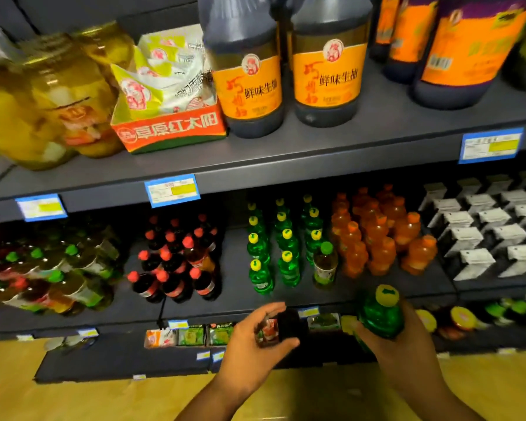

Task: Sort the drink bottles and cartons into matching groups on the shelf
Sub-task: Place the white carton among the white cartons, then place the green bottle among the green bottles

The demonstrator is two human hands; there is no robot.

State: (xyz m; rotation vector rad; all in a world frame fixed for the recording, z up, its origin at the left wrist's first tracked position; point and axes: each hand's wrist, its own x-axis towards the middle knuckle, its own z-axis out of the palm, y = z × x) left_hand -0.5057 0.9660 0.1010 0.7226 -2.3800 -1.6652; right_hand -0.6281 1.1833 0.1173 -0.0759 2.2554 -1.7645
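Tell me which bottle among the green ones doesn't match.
The front bottle in the right-hand row, next to the orange bottles: green cap, paler body; the other green bottles have yellow caps.

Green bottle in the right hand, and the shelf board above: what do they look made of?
Green bottle, gripped by the right hand: likely clear green plastic, glossy; light passes through it, and the yellow cap looks opaque moulded plastic. Shelf board: probably painted metal, matte dark grey, with a thin, straight front edge carrying price tags.
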